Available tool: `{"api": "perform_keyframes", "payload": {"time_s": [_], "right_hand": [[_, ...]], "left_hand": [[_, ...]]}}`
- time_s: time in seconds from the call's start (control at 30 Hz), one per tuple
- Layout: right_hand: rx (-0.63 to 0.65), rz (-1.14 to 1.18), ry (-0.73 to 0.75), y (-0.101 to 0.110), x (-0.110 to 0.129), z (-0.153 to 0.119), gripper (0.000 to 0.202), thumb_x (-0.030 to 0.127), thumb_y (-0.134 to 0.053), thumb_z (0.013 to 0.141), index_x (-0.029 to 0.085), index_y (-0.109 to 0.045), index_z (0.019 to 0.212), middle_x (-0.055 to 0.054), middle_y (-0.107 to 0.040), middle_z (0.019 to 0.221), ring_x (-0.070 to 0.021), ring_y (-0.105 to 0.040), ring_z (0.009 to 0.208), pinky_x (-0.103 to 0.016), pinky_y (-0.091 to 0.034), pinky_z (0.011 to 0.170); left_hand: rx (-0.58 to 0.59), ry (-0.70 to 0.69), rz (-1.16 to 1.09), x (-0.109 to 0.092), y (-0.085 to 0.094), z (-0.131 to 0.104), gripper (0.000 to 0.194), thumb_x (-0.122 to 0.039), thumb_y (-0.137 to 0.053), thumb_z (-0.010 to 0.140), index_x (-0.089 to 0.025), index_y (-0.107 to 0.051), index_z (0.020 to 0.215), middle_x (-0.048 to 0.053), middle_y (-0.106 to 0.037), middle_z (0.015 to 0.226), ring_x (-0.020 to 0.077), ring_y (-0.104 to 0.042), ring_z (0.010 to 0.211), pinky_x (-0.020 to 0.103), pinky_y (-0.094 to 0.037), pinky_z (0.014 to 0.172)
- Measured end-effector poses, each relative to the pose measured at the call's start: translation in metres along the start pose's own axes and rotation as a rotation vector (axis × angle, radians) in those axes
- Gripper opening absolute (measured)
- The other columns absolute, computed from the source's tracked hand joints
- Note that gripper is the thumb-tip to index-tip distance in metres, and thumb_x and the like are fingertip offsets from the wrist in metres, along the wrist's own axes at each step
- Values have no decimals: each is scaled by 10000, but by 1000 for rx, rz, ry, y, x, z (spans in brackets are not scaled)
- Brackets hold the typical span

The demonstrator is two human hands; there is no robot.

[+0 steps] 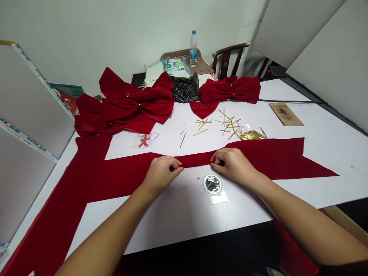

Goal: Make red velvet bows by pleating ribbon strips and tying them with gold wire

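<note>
A wide dark-red velvet ribbon (193,160) lies across the white table, folded narrower between my two hands. My left hand (163,170) pinches its lower edge left of the middle, thumb against the fingers. Farther right, my right hand (230,163) pinches the same strip, fingers curled. The ribbon's right end (296,161) spreads flat and has a notched, pointed cut. Beyond my left hand, the ribbon lies flat over another long red strip (63,199) running down the table's left side. Just below the strip, near my right hand, is a round silver-rimmed disc (212,184).
Red velvet bows (138,105) are piled at back left, more bows (232,91) at back right. A black plastic bag (186,89) sits between them. Gold twist ties (230,124) lie scattered behind the ribbon. A water bottle (193,50) and a cardboard piece (286,114) stand farther off.
</note>
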State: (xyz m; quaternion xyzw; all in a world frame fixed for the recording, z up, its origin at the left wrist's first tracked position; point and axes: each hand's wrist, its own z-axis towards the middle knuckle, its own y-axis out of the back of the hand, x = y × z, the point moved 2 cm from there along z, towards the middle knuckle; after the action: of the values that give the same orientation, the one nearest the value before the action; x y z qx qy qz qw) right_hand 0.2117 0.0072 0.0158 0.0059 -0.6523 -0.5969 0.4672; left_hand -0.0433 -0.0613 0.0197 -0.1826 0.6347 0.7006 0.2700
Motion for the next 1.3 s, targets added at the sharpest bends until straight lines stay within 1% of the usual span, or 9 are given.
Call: {"api": "perform_keyframes", "payload": {"time_s": [0.17,0.27,0.37,0.43,0.67,0.77,0.87,1.03,1.3], "right_hand": [[22,-47,-75,1,0,0,279,89,-682,794,158,-493,600,13,-714,789,-112,-623,701,-244,-399,662],[56,-118,-92,2,3,-1,223,111,-667,814,163,-512,662,15,-687,778,-115,-581,687,-247,-359,636],[85,-181,-66,3,7,-2,64,124,-640,850,188,-633,859,3,-692,848,-132,-572,712,-252,-336,622],[105,-206,-23,4,8,-2,103,146,-601,903,191,-682,949,-25,-705,928,-142,-598,752,-258,-349,635],[106,-197,95,3,6,-2,132,138,-594,908,153,-674,805,-73,-693,930,-182,-634,845,-294,-475,727],[66,-169,164,1,6,-2,136,125,-604,892,152,-649,766,-109,-703,1006,-223,-654,981,-321,-528,826],[59,-168,129,-1,6,-3,131,123,-594,889,154,-645,772,-112,-705,1046,-225,-671,975,-329,-545,826],[51,-182,103,0,6,-4,122,128,-599,887,149,-659,782,-130,-716,1103,-237,-675,983,-346,-553,823],[-2,-111,116,-1,-2,-3,177,130,-634,870,168,-609,699,-87,-753,1006,-216,-672,930,-337,-536,815]], "left_hand": [[9,63,83,-4,2,-2,159,-245,-761,832,-208,-671,706,-19,-794,826,189,-724,744,307,-506,660],[28,84,106,-5,3,-1,76,-241,-764,839,-225,-703,881,-31,-777,829,179,-707,742,298,-497,671],[101,3,185,-7,3,0,74,-250,-690,905,-239,-736,961,-4,-755,879,197,-693,808,315,-499,706],[131,-53,228,-7,2,0,123,-265,-633,944,-229,-745,908,23,-731,898,210,-677,835,327,-499,706],[87,-185,145,-5,0,-2,178,-196,-604,938,-203,-704,791,64,-725,1091,234,-649,1023,373,-560,854],[102,-172,134,-5,0,-2,175,-208,-610,933,-205,-698,781,60,-738,1127,236,-671,1032,390,-569,879],[93,-131,155,-5,0,-3,173,-214,-624,922,-205,-705,770,60,-743,1164,243,-686,1027,403,-572,879],[56,-114,179,-4,-2,-3,154,-238,-636,929,-210,-740,819,53,-767,1128,259,-688,1042,414,-575,854],[-20,-70,113,-1,-5,-3,123,-229,-701,894,-213,-768,792,39,-786,997,238,-710,967,398,-592,840]]}}
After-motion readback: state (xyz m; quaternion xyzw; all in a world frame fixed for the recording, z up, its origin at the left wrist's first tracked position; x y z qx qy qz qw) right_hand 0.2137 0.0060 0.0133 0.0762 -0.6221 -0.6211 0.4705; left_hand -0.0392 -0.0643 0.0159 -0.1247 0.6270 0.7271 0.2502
